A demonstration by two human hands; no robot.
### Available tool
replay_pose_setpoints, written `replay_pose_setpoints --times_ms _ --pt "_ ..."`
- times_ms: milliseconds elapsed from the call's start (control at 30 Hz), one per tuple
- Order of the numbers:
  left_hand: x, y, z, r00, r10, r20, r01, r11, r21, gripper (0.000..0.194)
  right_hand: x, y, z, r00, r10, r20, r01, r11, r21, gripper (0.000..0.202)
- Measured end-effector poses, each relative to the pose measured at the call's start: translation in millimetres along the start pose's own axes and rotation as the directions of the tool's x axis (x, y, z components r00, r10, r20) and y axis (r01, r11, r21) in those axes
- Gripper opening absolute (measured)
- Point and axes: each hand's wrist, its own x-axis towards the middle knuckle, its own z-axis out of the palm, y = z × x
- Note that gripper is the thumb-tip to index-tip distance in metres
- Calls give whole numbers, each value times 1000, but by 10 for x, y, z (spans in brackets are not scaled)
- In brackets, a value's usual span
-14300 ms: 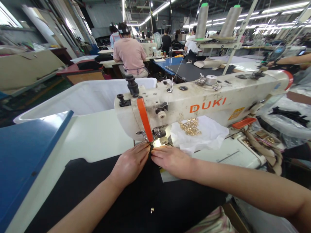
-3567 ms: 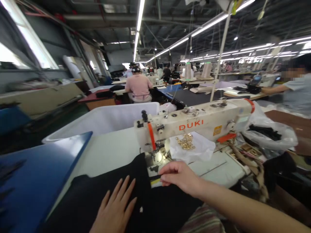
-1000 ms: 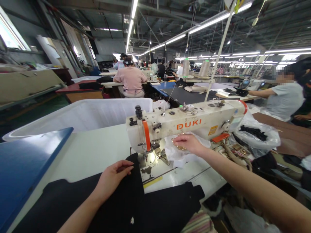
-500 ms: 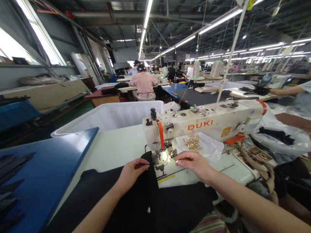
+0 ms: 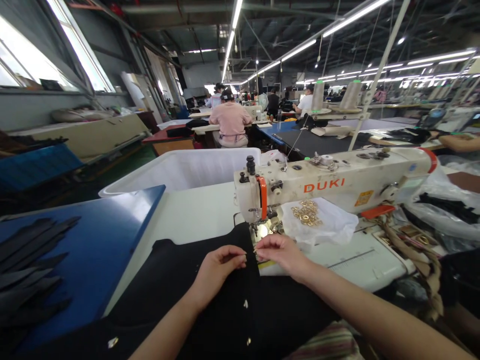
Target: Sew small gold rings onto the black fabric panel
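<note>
Black fabric (image 5: 180,265) lies across the front of the sewing machine bed and toward me, its edge by the needle area. My left hand (image 5: 221,267) rests over this fabric, thumb and fingers pinched; what they hold is too small to make out. Close to its right, my right hand (image 5: 281,255) is also pinched at the fabric's edge, just in front of the presser foot, on something I cannot make out. Small shiny pieces (image 5: 246,303) sit on the fabric. The white sewing machine (image 5: 288,187) stands just beyond both hands.
Small gold metal rings (image 5: 307,214) lie on a white sheet (image 5: 333,230) right of the needle. Dark fabric strips (image 5: 33,250) lie on a blue board (image 5: 112,235) at left. Behind stands a white bin (image 5: 180,170). A person in pink (image 5: 230,120) sits farther off.
My right hand has moved left to the fabric's edge, close to my left hand. The view has shifted, and more of the fabric with its small shiny pieces shows.
</note>
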Motion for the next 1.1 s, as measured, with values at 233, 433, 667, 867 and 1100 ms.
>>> replay_pose_setpoints --times_ms 233,433,667,867,1100 --pt "-22 34 13 999 -13 48 16 999 -52 27 -36 -4 48 995 87 38 -93 981 172 35" --pt "-45 -26 17 999 -29 12 30 994 -106 30 -63 37 108 996 72 54 -81 980 184 32" --pt "-73 -31 25 999 -31 4 32 992 -124 30 -64 65 146 998 -61 10 61 998 9 31" --pt "-76 -20 31 1000 -8 -9 7 997 -81 28 -125 97 171 938 -346 -11 324 890 -321 21" --pt "-120 2 73 999 -24 -37 21 997 -70 26 -26 161 219 998 -57 8 57 998 -19 23"
